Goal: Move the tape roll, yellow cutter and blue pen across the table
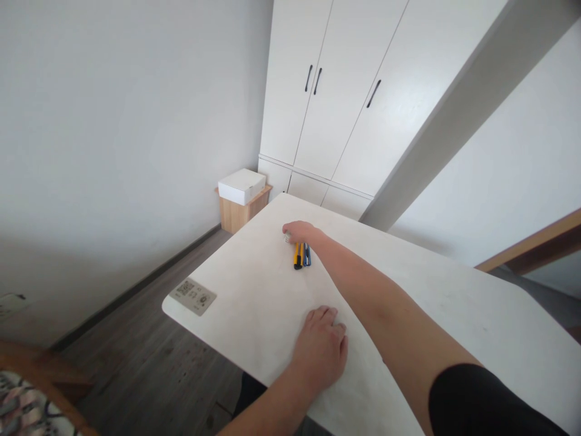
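Note:
My right hand (pixel 299 231) reaches far across the white table (pixel 254 290), fingers curled over the tops of a yellow utility knife (pixel 298 256) and a blue pen (pixel 307 255) that lie side by side on the tabletop. The hand seems closed on their upper ends. My left hand (pixel 321 348) rests flat on the table near the front edge, fingers stretched out and together, holding nothing.
A grey card with a printed code (pixel 193 296) lies at the table's left corner. On the floor by the wall stands a wooden stand (pixel 238 213) with a white box (pixel 241 184) on it. White cupboards (pixel 345 91) fill the back. A chair edge (pixel 40 387) shows at bottom left.

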A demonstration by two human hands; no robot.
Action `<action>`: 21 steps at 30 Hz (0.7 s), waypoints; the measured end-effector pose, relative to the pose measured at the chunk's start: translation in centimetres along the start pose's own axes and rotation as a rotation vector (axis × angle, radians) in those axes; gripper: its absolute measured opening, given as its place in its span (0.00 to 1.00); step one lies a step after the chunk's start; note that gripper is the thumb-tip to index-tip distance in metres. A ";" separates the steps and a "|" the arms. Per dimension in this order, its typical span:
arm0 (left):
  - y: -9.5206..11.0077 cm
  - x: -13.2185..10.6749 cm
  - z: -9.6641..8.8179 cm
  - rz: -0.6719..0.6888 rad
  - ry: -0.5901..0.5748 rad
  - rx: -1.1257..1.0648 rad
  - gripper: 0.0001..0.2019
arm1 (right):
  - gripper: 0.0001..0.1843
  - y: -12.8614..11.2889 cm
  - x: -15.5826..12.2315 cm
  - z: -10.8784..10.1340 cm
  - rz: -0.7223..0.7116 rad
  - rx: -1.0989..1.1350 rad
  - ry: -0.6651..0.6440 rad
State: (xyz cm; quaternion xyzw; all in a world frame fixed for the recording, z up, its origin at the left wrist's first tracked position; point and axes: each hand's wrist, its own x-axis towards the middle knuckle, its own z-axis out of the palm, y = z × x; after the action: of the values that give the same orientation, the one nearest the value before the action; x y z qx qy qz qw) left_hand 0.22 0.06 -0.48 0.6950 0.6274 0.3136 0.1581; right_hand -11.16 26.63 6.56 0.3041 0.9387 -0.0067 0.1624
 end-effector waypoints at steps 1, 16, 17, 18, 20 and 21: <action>0.0 0.0 -0.1 -0.001 -0.003 -0.003 0.14 | 0.30 0.0 0.1 0.0 -0.003 -0.003 -0.005; 0.0 0.0 0.0 -0.004 0.000 -0.015 0.14 | 0.32 0.0 0.1 -0.2 -0.035 0.002 -0.014; 0.0 0.0 0.0 -0.004 0.001 -0.014 0.14 | 0.32 0.0 0.1 -0.2 -0.036 0.005 -0.018; 0.0 0.1 0.0 -0.004 0.001 -0.014 0.13 | 0.32 0.0 0.1 -0.2 -0.040 0.005 -0.022; -0.1 0.1 0.0 -0.005 0.003 -0.016 0.13 | 0.32 0.1 0.2 -0.1 -0.054 -0.003 -0.029; -0.1 0.1 0.0 -0.005 0.005 -0.016 0.13 | 0.32 0.1 0.2 -0.1 -0.064 -0.009 -0.032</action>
State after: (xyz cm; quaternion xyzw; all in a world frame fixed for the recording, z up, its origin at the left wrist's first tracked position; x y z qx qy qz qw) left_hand 0.19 0.15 -0.53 0.6914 0.6269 0.3201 0.1629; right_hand -11.31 26.87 6.62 0.2729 0.9452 -0.0128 0.1786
